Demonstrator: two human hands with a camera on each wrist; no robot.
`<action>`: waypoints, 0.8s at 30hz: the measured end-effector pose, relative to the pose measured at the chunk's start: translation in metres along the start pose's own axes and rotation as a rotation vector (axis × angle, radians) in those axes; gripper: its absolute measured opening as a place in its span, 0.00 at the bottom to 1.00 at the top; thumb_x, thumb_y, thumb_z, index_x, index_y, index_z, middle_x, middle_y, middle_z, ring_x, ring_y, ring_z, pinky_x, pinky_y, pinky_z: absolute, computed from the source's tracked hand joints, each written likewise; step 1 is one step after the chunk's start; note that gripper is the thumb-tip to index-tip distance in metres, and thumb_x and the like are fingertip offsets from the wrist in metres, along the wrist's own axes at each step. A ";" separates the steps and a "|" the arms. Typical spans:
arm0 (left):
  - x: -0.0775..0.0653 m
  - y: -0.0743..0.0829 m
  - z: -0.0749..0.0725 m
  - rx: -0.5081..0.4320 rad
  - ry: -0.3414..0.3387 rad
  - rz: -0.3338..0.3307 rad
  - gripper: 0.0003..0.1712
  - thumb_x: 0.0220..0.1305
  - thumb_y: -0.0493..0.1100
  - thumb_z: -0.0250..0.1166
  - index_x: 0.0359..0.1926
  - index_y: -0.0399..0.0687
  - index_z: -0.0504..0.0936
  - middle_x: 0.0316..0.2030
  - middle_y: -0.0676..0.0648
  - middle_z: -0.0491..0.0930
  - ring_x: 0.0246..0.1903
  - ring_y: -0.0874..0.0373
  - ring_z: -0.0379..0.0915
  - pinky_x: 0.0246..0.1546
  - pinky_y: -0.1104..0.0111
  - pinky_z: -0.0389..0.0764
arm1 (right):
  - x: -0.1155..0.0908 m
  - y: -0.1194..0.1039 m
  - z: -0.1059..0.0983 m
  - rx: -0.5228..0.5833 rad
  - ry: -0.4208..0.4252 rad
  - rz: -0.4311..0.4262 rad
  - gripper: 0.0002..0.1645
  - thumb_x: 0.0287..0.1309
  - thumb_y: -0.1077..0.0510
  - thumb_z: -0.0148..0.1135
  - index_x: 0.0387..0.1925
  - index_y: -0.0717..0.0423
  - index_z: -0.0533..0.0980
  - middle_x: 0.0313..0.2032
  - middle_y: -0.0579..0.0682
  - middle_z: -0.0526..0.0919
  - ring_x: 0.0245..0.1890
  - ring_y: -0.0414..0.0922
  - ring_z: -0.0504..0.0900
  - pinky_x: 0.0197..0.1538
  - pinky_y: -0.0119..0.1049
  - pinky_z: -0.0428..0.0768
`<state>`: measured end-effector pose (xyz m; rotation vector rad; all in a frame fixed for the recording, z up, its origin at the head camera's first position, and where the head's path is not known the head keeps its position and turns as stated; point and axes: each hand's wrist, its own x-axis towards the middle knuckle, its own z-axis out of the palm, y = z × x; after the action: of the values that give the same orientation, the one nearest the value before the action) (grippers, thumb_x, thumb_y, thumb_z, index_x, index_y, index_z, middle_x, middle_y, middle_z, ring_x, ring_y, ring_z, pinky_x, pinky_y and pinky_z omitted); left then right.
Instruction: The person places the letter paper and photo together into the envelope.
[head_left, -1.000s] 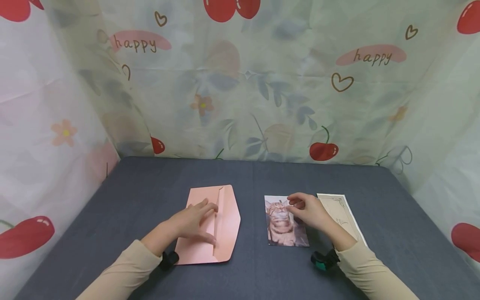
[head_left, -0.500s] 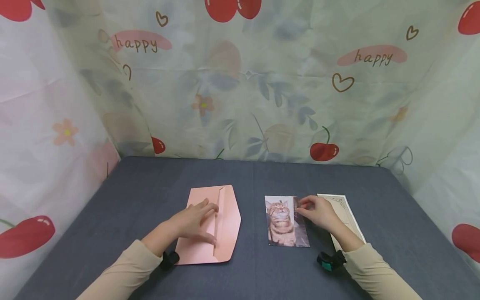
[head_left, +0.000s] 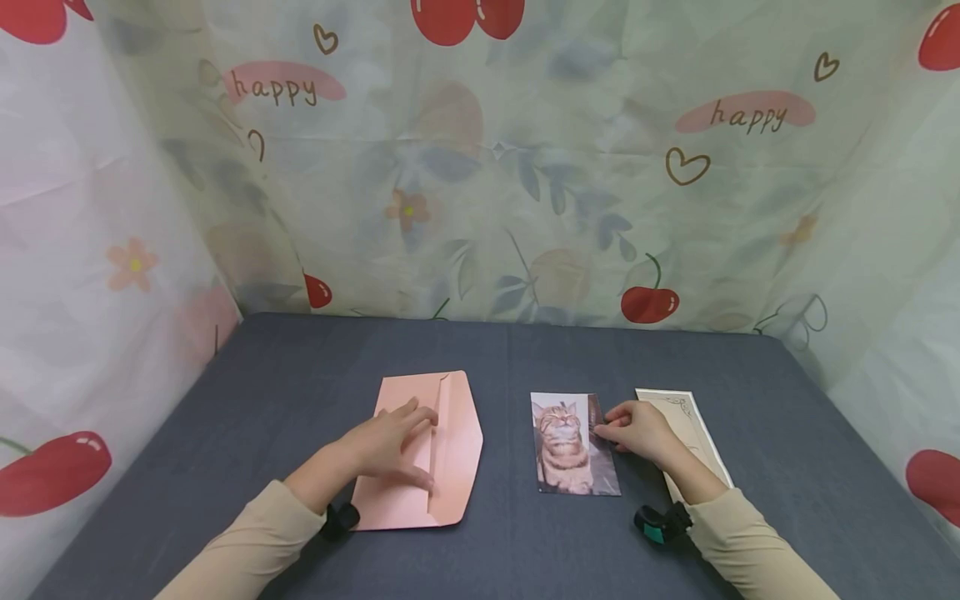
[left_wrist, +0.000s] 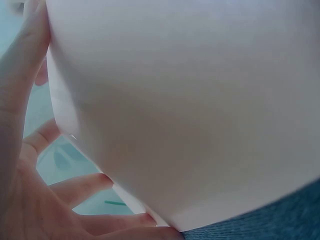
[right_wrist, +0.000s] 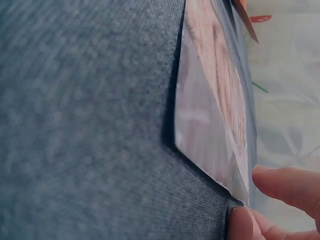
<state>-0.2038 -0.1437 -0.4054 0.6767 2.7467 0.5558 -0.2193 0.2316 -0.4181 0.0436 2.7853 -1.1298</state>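
Observation:
On the dark tabletop lies a pink envelope [head_left: 401, 492], its flap unfolded to the right. My left hand [head_left: 382, 446] rests on it with fingers spread, fingertips and thumb at the pocket's edge. In the left wrist view the pale envelope [left_wrist: 200, 125] fills most of the picture, with several fingertips [left_wrist: 95, 181] along its edge. A cat photo [head_left: 562, 450] lies to the right. At its right edge is my right hand [head_left: 641, 433]; in the right wrist view one fingertip [right_wrist: 241, 220] sits at the photo's [right_wrist: 205, 135] corner and another stays apart above it.
A cream card with ornate corners [head_left: 678, 408] lies right of the photo, partly covered by my right forearm. Dark cloth covers the table [head_left: 495, 358]. A printed curtain [head_left: 487, 225] encloses its back and sides. Each wrist wears a black camera [head_left: 663, 523].
My right hand has drawn back rightward from over the photo to its right edge, uncovering more of the picture. The left hand and the envelope have stayed in place.

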 end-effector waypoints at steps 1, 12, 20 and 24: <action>0.000 0.000 0.000 0.000 0.000 0.000 0.46 0.37 0.67 0.73 0.57 0.57 0.66 0.69 0.33 0.55 0.64 0.37 0.61 0.67 0.42 0.53 | 0.000 0.000 0.000 0.012 -0.005 0.011 0.21 0.49 0.58 0.67 0.39 0.72 0.74 0.28 0.56 0.82 0.20 0.37 0.79 0.27 0.32 0.81; 0.000 -0.001 0.001 0.003 0.002 0.003 0.47 0.37 0.67 0.73 0.58 0.57 0.66 0.69 0.33 0.54 0.64 0.37 0.61 0.67 0.41 0.53 | 0.003 0.000 0.002 0.059 -0.016 0.039 0.17 0.47 0.61 0.68 0.35 0.72 0.75 0.26 0.54 0.83 0.20 0.36 0.78 0.26 0.31 0.81; -0.001 0.000 0.000 0.003 0.007 0.012 0.46 0.37 0.67 0.73 0.57 0.57 0.66 0.69 0.33 0.55 0.63 0.36 0.63 0.67 0.42 0.54 | 0.005 0.001 0.002 0.075 -0.019 0.018 0.17 0.49 0.63 0.67 0.37 0.74 0.75 0.27 0.57 0.83 0.22 0.36 0.78 0.27 0.31 0.81; -0.001 -0.001 0.000 -0.002 0.007 0.013 0.46 0.37 0.67 0.73 0.57 0.57 0.67 0.69 0.33 0.55 0.63 0.36 0.62 0.67 0.42 0.53 | 0.004 0.001 0.001 0.096 -0.037 0.030 0.16 0.51 0.63 0.65 0.38 0.74 0.75 0.28 0.57 0.84 0.23 0.37 0.78 0.28 0.31 0.82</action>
<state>-0.2034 -0.1449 -0.4061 0.6941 2.7504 0.5644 -0.2236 0.2314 -0.4197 0.0731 2.6877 -1.2434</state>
